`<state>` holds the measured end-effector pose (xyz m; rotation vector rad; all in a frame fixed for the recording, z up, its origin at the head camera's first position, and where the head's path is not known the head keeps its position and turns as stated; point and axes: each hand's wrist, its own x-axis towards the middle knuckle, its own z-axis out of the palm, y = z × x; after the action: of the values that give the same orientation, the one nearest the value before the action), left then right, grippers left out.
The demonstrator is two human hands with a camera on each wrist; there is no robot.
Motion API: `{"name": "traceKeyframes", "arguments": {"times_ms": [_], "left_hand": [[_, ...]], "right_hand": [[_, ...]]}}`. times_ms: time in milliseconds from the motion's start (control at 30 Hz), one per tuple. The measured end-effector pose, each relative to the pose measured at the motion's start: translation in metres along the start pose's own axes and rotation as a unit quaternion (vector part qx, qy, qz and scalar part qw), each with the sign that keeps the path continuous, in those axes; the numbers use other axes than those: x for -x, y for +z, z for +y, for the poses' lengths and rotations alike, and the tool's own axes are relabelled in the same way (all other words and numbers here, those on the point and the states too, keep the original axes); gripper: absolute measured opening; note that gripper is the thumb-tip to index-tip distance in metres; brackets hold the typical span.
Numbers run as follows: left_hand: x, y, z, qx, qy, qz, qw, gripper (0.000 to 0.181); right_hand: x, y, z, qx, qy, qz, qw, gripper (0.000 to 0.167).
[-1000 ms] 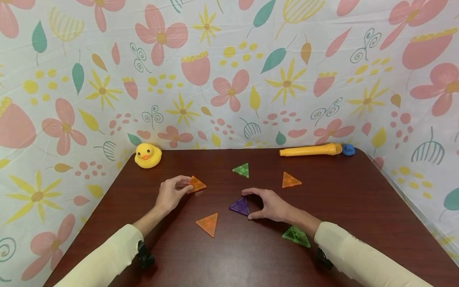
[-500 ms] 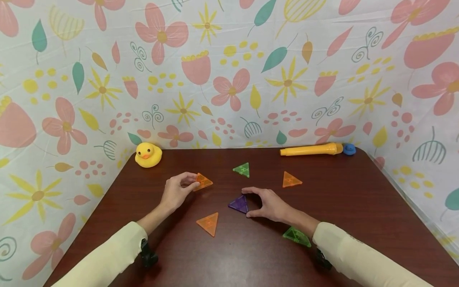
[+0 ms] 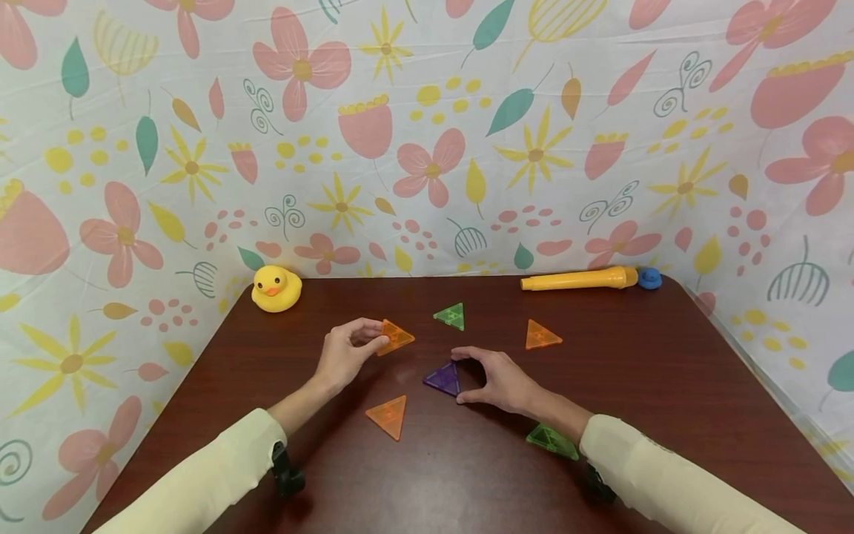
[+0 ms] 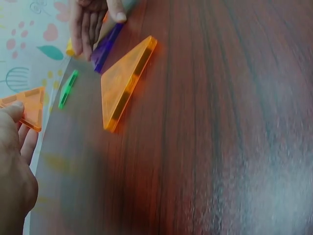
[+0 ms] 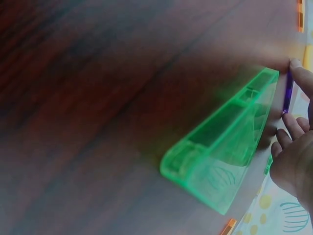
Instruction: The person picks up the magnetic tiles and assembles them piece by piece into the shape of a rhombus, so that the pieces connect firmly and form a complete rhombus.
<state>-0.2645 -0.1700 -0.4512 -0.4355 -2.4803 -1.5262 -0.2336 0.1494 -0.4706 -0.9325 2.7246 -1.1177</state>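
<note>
My left hand (image 3: 345, 352) pinches an orange see-through triangular magnetic tile (image 3: 399, 337) between thumb and fingers. The left wrist view shows this tile (image 4: 32, 105) raised above the table. My right hand (image 3: 505, 382) spans a purple triangular tile (image 3: 443, 380), thumb at one corner and a finger at another; the tile appears to lie flat on the table. A second orange tile (image 3: 389, 417) lies nearer, left of the purple one. Beyond them is a small green tile (image 3: 451, 317). Another green tile (image 3: 550, 439) sits partly beneath my right forearm.
A third orange tile (image 3: 542, 335) lies to the right on the dark wooden table (image 3: 427, 489). At the back stand a yellow rubber duck (image 3: 276, 289), a yellow toy microphone (image 3: 579, 279) and a small blue duck-like toy (image 3: 649, 278). A flowered cloth (image 3: 427, 96) hangs behind.
My left hand has carried the orange tile to the right, closer to the purple tile. The purple tile and my right hand have shifted very slightly left.
</note>
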Motion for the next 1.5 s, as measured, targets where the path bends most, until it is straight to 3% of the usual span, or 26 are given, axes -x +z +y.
{"name": "traceKeyframes", "arguments": {"times_ms": [400,733,1100,1500], "left_hand": [[0.002,0.021,0.009,0.033,-0.021,-0.025,0.9989,0.013],[0.009,0.040,0.011,0.028,-0.021,-0.043,0.9985,0.011],[0.012,0.057,0.013,0.010,-0.010,-0.045,0.9989,0.011],[0.016,0.065,0.013,-0.009,0.009,-0.045,0.9989,0.014]], "right_hand": [[-0.002,0.004,-0.002,0.000,0.010,0.002,0.9999,0.075],[-0.004,0.007,-0.005,0.006,0.017,0.009,0.9998,0.075],[-0.004,0.008,-0.005,0.015,0.015,0.016,0.9997,0.074],[-0.004,0.009,-0.008,0.027,0.006,0.020,0.9994,0.073]]}}
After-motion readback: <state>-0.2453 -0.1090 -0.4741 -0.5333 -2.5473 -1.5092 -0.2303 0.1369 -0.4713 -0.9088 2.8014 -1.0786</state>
